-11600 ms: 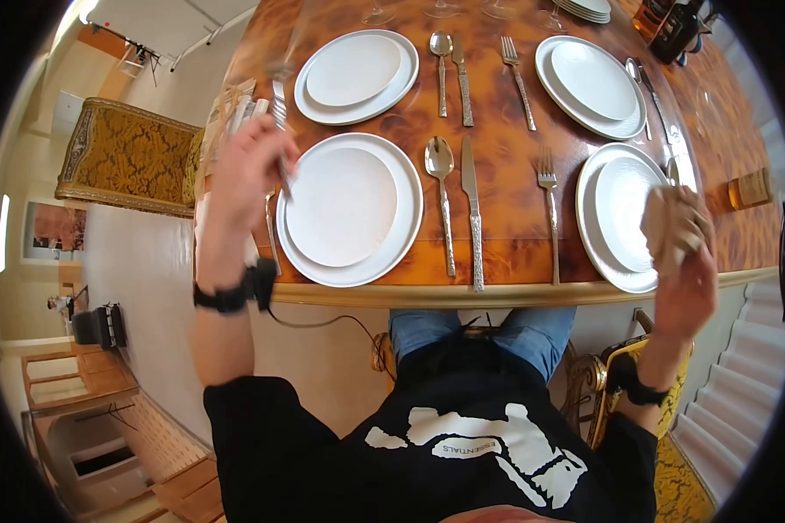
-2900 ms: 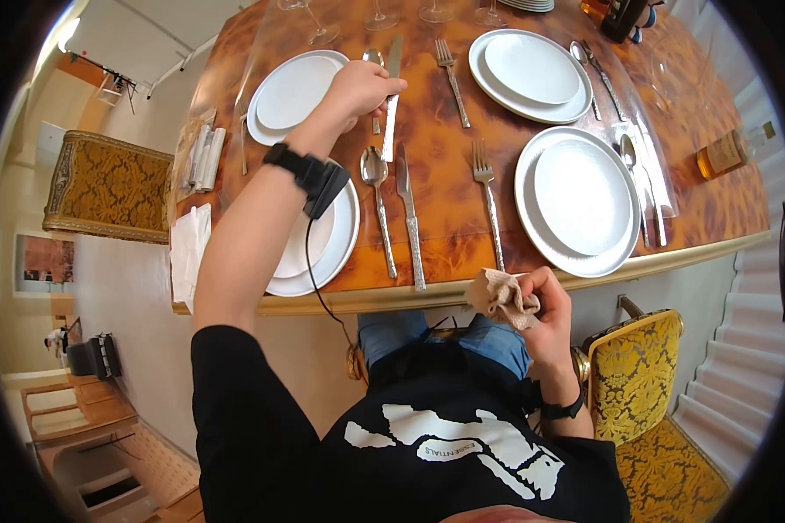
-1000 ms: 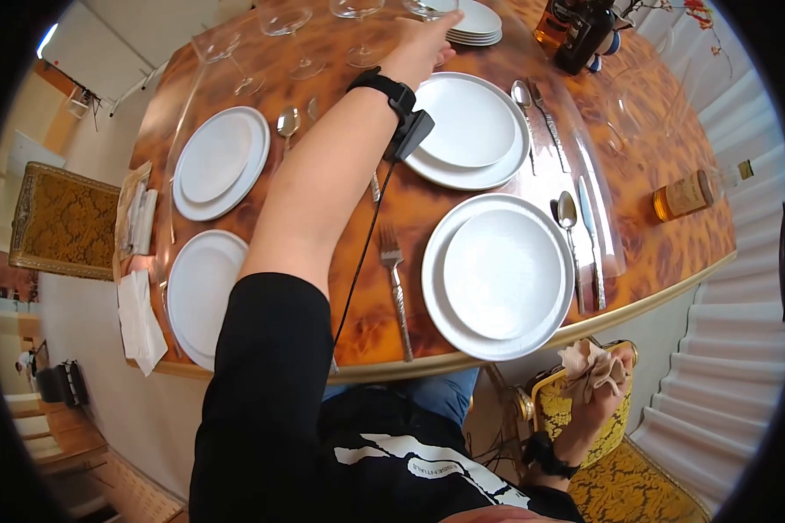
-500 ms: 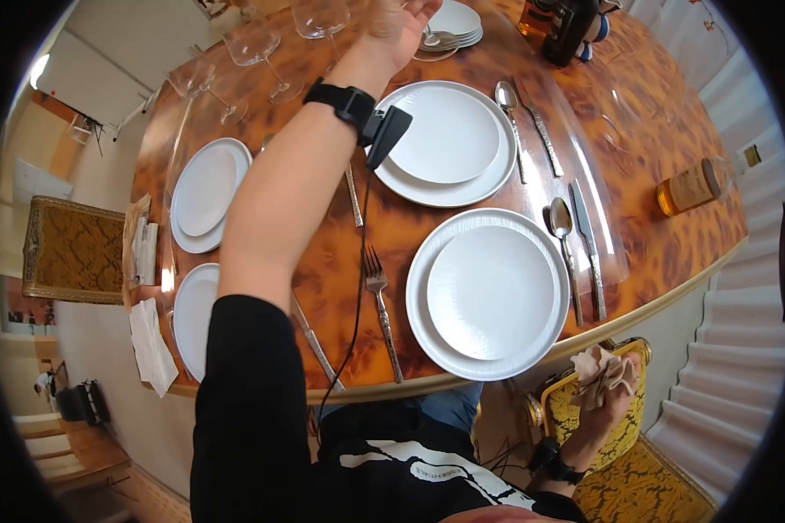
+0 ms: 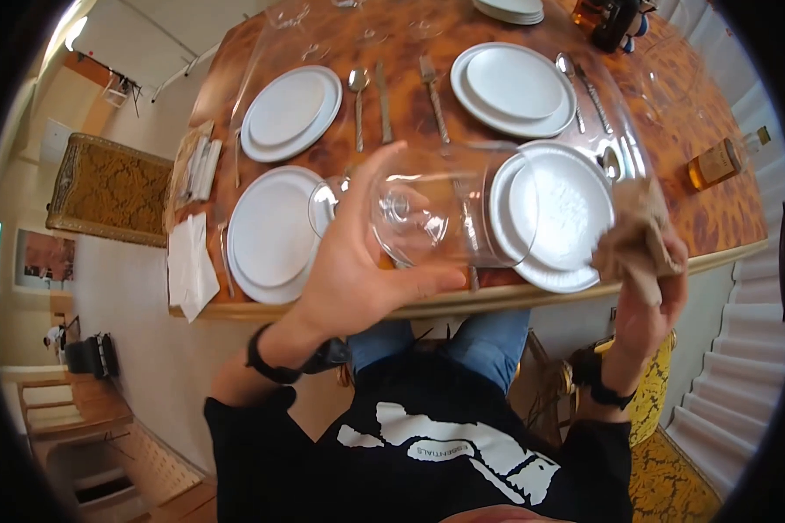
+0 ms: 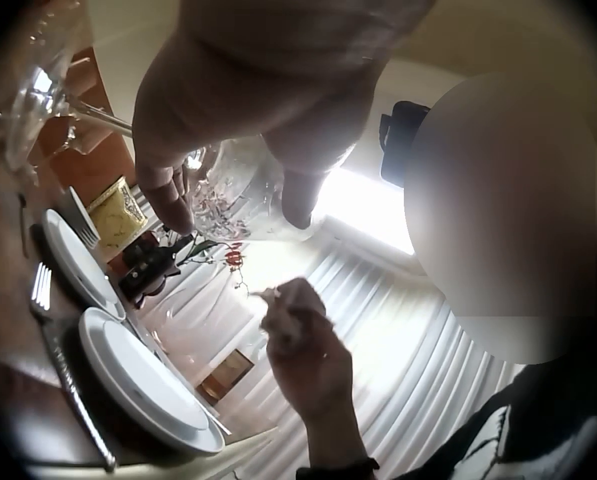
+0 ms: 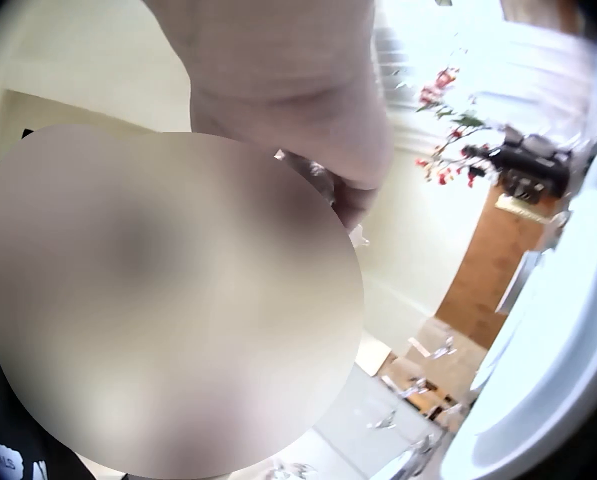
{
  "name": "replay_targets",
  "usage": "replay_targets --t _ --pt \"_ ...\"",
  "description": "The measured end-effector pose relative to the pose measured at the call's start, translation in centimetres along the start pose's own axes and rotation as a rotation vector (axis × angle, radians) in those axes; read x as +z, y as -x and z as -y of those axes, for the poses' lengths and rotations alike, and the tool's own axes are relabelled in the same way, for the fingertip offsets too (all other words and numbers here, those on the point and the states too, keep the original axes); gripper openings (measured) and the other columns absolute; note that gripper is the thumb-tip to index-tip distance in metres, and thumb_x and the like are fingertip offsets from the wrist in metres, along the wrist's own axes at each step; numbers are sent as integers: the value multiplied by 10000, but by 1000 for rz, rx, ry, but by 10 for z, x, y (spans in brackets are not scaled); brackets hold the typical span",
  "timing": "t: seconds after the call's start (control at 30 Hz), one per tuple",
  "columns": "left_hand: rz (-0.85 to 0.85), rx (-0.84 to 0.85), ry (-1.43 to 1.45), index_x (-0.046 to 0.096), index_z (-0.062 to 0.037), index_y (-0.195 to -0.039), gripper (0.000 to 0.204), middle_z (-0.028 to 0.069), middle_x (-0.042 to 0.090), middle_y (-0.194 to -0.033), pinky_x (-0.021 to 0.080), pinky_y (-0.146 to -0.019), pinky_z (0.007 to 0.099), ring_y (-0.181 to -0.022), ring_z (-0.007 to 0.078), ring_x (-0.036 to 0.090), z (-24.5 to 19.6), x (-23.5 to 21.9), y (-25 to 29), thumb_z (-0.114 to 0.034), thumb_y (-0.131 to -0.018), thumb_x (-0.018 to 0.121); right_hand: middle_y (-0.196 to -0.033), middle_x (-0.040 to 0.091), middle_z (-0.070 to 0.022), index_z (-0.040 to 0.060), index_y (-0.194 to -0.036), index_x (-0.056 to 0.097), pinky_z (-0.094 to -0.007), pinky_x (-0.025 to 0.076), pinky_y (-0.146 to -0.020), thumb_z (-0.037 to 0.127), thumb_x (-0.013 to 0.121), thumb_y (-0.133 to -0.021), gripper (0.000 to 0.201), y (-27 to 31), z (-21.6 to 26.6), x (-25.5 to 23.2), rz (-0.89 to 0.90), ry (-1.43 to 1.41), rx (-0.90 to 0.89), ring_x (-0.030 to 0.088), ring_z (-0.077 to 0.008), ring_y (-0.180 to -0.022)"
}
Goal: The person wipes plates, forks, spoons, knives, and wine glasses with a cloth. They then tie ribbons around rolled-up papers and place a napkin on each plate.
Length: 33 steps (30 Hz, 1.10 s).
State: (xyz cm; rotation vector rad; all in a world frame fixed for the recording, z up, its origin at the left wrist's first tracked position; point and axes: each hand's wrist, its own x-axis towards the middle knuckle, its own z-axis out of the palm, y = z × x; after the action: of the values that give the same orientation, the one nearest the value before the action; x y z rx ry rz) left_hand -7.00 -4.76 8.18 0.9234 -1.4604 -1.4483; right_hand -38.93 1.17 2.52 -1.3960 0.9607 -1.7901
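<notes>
In the head view a clear wine glass [image 5: 484, 205] lies sideways in my left hand [image 5: 353, 270], above the near table edge. Its bowl opens to the right, and its foot shows on the left behind the hand. Fingers and thumb curve around the lower bowl, as the left wrist view also shows with the glass [image 6: 233, 195]. My right hand [image 5: 650, 318] grips a crumpled beige paper napkin [image 5: 641, 244], raised just right of the glass mouth. Behind the glass, a white plate stack [image 5: 558, 270] sits at the near right of the table.
More white plates [image 5: 279, 283] and flatware such as a fork [image 5: 433, 100] cover the glossy table. At the right edge stands a whisky bottle [image 5: 715, 166]. White napkins [image 5: 192, 261] lie on the left, small stacked plates [image 5: 510, 10] at the back, and a yellow chair [image 5: 654, 418] below right.
My left hand reached to the far glasses, took a wine glass and brought it back to the near edge, tipped sideways. The right hand rose with the napkin toward the glass.
</notes>
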Motion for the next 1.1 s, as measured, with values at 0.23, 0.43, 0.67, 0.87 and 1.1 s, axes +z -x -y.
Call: replay_targets --t 0.23,0.43,0.67,0.87,1.1 --pt "-131 73 -40 220 -20 -1502 1083 94 508 -1168 513 -893 316 -1084 183 563 43 -12 60 11 -640 876 -941 660 -123 35 -1012 678 -364 518 -737 -104 614 -603 436 -45 45 129 778 712 -488 607 -326 -891" --pt "-177 381 -537 305 17 -1472 1043 104 499 -1217 512 -936 336 -1065 188 587 47 -36 59 -29 -620 904 -855 686 -91 54 -1103 650 -371 511 -708 -88 629 -634 491 -26 49 154 808 868 -351 587 -290 -831" --pt "-274 477 -359 410 -10 -1428 976 139 557 -1131 502 -835 359 -996 270 605 65 -34 54 -202 -618 920 -759 640 -68 59 -1034 681 -347 447 -637 -80 574 -720 360 -21 59 161 824 712 22 509 -259 -705" --pt "-195 436 -343 405 20 -1422 961 148 582 -1101 504 -807 334 -947 232 615 53 -43 57 -241 -650 913 -906 670 -60 78 -1035 676 -344 445 -669 -46 635 -683 375 -15 62 165 850 566 -20 514 -238 -705" --pt "-39 -46 -29 390 34 -1415 968 161 610 -1098 501 -846 321 -991 241 620 41 -58 51 -276 -661 911 -1007 697 -81 75 -1003 685 -307 461 -576 -14 767 -608 413 -23 29 149 869 742 -390 572 -232 -675"
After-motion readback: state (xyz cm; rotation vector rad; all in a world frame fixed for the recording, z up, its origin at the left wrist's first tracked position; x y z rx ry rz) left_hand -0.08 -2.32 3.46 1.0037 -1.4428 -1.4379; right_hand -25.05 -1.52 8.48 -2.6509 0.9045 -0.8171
